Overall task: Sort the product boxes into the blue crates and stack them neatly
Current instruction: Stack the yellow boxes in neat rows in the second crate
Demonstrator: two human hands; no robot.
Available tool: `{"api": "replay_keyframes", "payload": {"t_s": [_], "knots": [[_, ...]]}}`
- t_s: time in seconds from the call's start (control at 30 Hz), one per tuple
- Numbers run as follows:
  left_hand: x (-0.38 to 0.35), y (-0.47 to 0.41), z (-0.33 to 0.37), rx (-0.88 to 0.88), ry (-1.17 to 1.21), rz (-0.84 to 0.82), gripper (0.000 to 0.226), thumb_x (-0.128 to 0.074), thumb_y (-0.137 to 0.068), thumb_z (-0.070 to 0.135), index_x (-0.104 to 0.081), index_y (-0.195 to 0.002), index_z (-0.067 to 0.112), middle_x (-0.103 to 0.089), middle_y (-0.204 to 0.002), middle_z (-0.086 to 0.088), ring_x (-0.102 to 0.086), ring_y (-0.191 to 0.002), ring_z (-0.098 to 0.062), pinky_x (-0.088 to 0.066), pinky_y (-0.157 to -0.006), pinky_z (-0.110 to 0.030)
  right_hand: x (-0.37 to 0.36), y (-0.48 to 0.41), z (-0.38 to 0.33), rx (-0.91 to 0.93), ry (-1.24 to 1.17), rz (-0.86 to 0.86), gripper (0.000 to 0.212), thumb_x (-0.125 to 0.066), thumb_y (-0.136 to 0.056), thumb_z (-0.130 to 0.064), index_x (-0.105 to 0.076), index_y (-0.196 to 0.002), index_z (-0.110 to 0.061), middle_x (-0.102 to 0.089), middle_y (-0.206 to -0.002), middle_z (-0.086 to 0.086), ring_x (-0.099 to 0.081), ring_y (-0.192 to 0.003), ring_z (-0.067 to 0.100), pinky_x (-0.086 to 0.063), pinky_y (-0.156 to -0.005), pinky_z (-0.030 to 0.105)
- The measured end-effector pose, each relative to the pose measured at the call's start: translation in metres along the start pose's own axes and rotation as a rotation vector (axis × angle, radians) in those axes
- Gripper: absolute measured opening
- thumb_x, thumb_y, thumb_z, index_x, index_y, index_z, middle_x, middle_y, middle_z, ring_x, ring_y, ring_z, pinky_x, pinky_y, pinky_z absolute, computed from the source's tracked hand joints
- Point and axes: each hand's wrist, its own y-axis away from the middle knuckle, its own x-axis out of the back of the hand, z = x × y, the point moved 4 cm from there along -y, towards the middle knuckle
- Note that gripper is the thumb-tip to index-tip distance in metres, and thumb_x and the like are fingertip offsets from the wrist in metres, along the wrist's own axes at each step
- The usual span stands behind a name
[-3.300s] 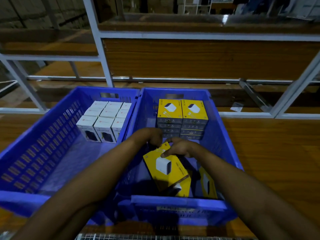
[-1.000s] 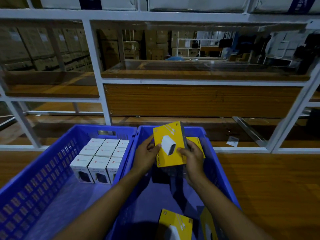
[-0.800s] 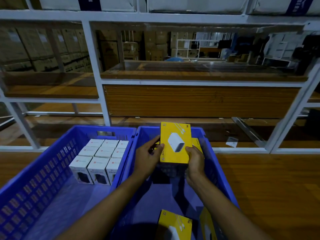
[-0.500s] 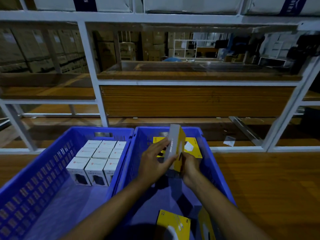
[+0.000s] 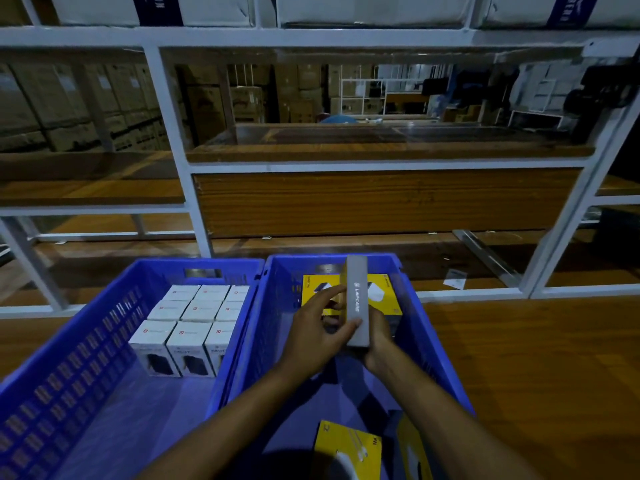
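A white metal rack frame point(image 5: 180, 161) spans the view, its uprights and cross rails carrying wood-grain shelf boards point(image 5: 90, 192) at several levels, with a wood-grain panel point(image 5: 381, 202) closing the middle bay. White cartons point(image 5: 374, 8) with dark blue printed bands occupy the top level, and stacks of brown cartons point(image 5: 69, 109) stand behind the rack at left. A small white label point(image 5: 454, 278) lies flat on the lower board at right, and a wood-grain surface point(image 5: 536, 358) fills the foreground.

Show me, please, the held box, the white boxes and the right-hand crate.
held box point(image 5: 356, 299), head view, grey side panel
white boxes point(image 5: 202, 310), head view, top of middle box
right-hand crate point(image 5: 420, 341), head view, inner right wall
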Motion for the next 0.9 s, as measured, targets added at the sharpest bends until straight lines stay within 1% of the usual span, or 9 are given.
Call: {"api": "replay_keyframes", "payload": {"t_s": [0.13, 0.23, 0.3, 0.37, 0.43, 0.53, 0.7, 0.83, 0.9], "knots": [[0.004, -0.005, -0.02, 0.162, 0.104, 0.024, 0.05, -0.068, -0.092, 0.018, -0.051, -0.139, 0.023, -0.06, -0.13, 0.009, -0.064, -0.107, -0.004, -0.058, -0.08, -0.024, 0.006, -0.004, -0.002, 0.033, 0.173, 0.045, 0.048, -0.048, -0.092, -0.055, -0.072, -0.107, -0.017, -0.076, -0.099, 0.015, -0.072, -0.092, 0.036, -0.058, -0.079, 0.057], [0.018, -0.011, -0.043, 0.304, 0.099, 0.114, 0.039, -0.059, -0.096, 0.012, -0.057, -0.134, 0.022, -0.064, -0.123, 0.005, -0.065, -0.102, 0.0, -0.057, -0.083, -0.022, 0.008, -0.01, -0.003, 0.151, 0.245, 0.072, 0.041, -0.067, -0.075, -0.046, -0.061, -0.101, -0.014, -0.071, -0.1, 0.018, -0.07, -0.091, 0.041, -0.053, -0.066, 0.071], [0.026, -0.013, -0.055, 0.417, 0.124, 0.157, 0.031, -0.059, -0.096, 0.015, -0.062, -0.126, 0.021, -0.07, -0.11, 0.002, -0.069, -0.097, -0.009, -0.059, -0.081, -0.031, 0.007, -0.008, -0.008, 0.207, 0.299, 0.111, 0.058, -0.072, -0.055, -0.037, -0.057, -0.109, -0.023, -0.067, -0.106, 0.012, -0.067, -0.094, 0.038, -0.058, -0.068, 0.061], [0.029, -0.014, -0.06, 0.526, 0.159, 0.146, 0.026, -0.063, -0.094, 0.022, -0.06, -0.119, 0.017, -0.073, -0.1, -0.007, -0.072, -0.085, -0.019, -0.06, -0.072, -0.04, 0.007, -0.001, -0.015, 0.252, 0.391, 0.135, 0.057, -0.071, -0.062, -0.029, -0.052, -0.115, -0.026, -0.064, -0.111, 0.009, -0.065, -0.095, 0.03, -0.058, -0.073, 0.047], [0.029, -0.013, -0.066, 0.612, 0.163, 0.109, 0.029, -0.067, -0.091, 0.017, -0.055, -0.117, 0.012, -0.071, -0.1, -0.016, -0.07, -0.079, -0.022, -0.055, -0.059, -0.033, 0.012, -0.003, -0.021, 0.272, 0.457, 0.13, 0.04, -0.068, -0.078, -0.017, -0.052, -0.113, -0.023, -0.064, -0.109, 0.009, -0.065, -0.093, 0.027, -0.055, -0.071, 0.04], [0.024, -0.011, -0.065, 0.693, 0.184, 0.033, 0.033, -0.068, -0.089, 0.011, -0.05, -0.116, 0.011, -0.068, -0.104, -0.017, -0.068, -0.082, -0.024, -0.052, -0.06, -0.032, 0.024, -0.011, -0.031, 0.269, 0.558, 0.108, 0.037, -0.071, -0.078, -0.015, -0.055, -0.112, -0.019, -0.066, -0.111, 0.012, -0.065, -0.089, 0.025, -0.049, -0.067, 0.033], [0.016, -0.003, -0.06, 0.833, 0.272, -0.337, 0.022, -0.065, -0.091, 0.001, -0.047, -0.085, 0.012, -0.056, -0.066, 0.0, -0.056, -0.048, -0.011, -0.044, -0.043, -0.022, 0.045, -0.015, -0.039, 0.127, 0.879, 0.019, 0.074, -0.071, -0.086, -0.027, -0.032, -0.147, -0.016, -0.05, -0.139, 0.009, -0.056, -0.117, 0.03, -0.049, -0.084, 0.036], [0.014, -0.003, -0.058, 0.866, 0.285, -0.531, 0.013, -0.063, -0.092, 0.001, -0.057, -0.095, 0.012, -0.061, -0.074, 0.002, -0.058, -0.057, -0.013, -0.048, -0.051, -0.022, 0.051, -0.006, -0.047, 0.19, 0.754, -0.053, 0.092, -0.079, -0.083, -0.022, -0.023, -0.155, -0.018, -0.047, -0.148, 0.009, -0.054, -0.124, 0.025, -0.051, -0.085, 0.031], [0.013, -0.006, -0.056, 0.867, 0.319, -0.559, 0.014, -0.062, -0.092, 0.001, -0.065, -0.103, 0.009, -0.069, -0.099, -0.008, -0.068, -0.083, -0.019, -0.055, -0.066, -0.027, 0.05, 0.0, -0.044, 0.195, 0.793, -0.132, 0.083, -0.079, -0.082, -0.024, -0.034, -0.152, -0.02, -0.045, -0.15, 0.004, -0.053, -0.126, 0.023, -0.05, -0.08, 0.025]]}}
